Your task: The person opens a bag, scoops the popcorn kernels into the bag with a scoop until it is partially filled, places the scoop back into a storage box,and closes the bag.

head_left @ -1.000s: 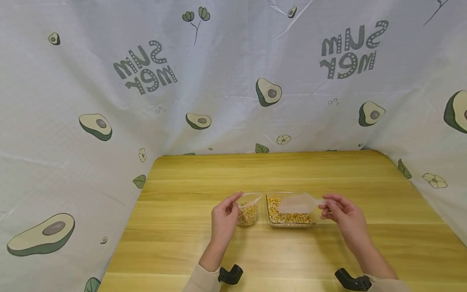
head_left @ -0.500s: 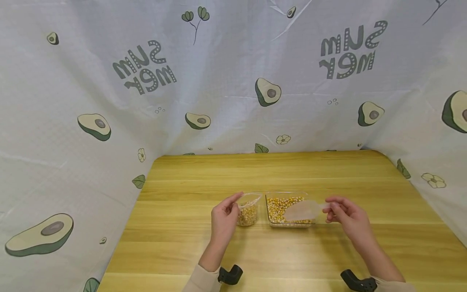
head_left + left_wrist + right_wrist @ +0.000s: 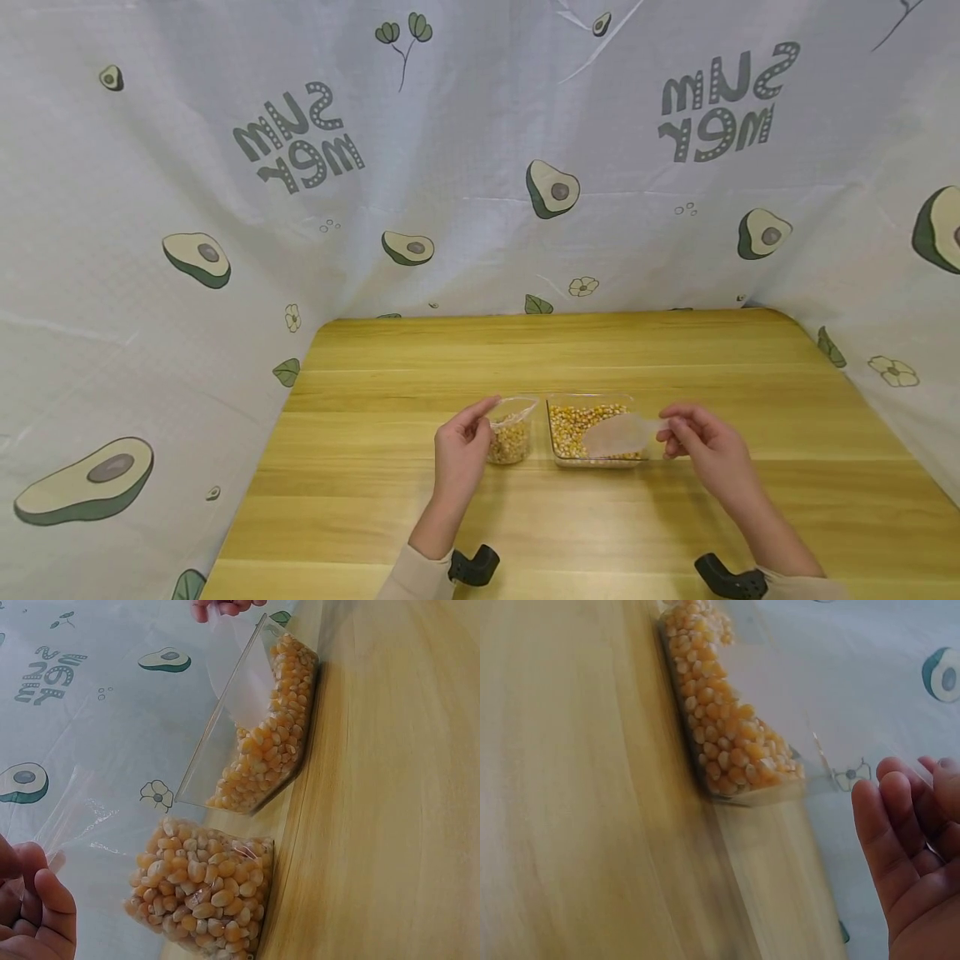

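Note:
My left hand pinches the upper rim of a clear plastic bag, whose mouth gapes. Corn kernels fill the bag's lower part, and it stands on the table. To its right sits a rectangular glass container of yellow corn kernels. With thumb and fingers, my right hand holds the handle of a translucent white scoop. The scoop's blade lies inside the container, against the kernels; its lower edge is partly hidden. In the right wrist view, the right hand is beside the container's end.
The wooden table extends around the bag and container. A white cloth printed with avocados hangs behind and along both sides. Black wrist mounts sit on both forearms.
The scoop has come nearer to me and tilted down into the kernels. My right hand drew right, then back left a little. Left hand and bag stay still.

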The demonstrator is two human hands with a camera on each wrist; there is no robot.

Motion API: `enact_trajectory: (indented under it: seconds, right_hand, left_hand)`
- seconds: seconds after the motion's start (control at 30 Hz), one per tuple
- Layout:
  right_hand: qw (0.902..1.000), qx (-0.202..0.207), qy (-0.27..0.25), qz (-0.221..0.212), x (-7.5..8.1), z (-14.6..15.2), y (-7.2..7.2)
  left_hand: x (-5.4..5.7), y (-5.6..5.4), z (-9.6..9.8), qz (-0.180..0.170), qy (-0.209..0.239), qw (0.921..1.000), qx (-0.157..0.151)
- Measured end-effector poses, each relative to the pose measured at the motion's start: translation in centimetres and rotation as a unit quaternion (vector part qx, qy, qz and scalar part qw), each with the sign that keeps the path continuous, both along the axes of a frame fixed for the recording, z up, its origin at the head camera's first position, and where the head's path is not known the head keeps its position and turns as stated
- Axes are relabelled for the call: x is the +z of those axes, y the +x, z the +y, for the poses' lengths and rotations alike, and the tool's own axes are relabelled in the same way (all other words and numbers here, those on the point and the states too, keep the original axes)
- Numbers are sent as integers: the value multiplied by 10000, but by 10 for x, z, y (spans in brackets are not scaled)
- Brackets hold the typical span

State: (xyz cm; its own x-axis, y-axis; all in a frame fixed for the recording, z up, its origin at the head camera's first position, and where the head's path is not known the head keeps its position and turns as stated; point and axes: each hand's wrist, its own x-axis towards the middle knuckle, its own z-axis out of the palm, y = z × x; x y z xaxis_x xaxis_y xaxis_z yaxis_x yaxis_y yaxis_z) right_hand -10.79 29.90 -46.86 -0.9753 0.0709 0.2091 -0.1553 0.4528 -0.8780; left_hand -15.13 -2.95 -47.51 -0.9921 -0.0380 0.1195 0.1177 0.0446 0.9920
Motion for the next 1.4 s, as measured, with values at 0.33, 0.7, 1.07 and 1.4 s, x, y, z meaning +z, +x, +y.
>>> enact_trajectory:
  seconds: [0.33, 0.7, 1.07, 1.4]
  right_hand:
    - [9998, -187, 69, -38, -9, -10, -3]
    - [9976, -426, 101, -542, -25, -15, -7]
    - [9885, -477, -931, -1096, -35, -10, -9]
    - [9653, -222, -2472, -811, -41, -14, -8]
  left_hand:
    - [1, -1, -1, -11, -26, 10000, -20]
    - [2, -2, 0, -12, 17, 10000, -23]
    - [0, -2, 0, -55, 12, 10000, 11]
    - [-2, -1, 0, 17, -21, 10000, 67]
